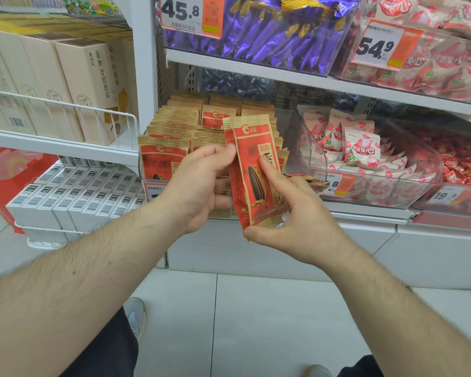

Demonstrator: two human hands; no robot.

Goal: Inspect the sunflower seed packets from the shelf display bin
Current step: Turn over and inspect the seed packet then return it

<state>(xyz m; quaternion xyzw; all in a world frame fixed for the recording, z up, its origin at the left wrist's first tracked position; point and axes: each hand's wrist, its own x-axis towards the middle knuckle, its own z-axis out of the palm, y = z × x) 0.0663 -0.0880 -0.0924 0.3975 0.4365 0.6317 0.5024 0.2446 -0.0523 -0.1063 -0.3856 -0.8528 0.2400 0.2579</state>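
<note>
A red and tan sunflower seed packet [252, 159] stands upright in front of the shelf, with a second packet [228, 131] just behind it. My left hand [201, 183] pinches the packets at their left edge with thumb and fingers. My right hand [299, 213] holds the front packet, thumb under its bottom edge and a finger on its face. Behind them the clear display bin [142, 170] holds several rows of the same packets [174, 126].
A clear bin of pink and white sweets [365, 156] sits to the right, and red wrapped sweets [462, 161] beyond it. Purple packs [259, 31] fill the shelf above. Tan boxes [85, 85] and white boxes [74, 197] stand on the left racks. White floor tiles lie below.
</note>
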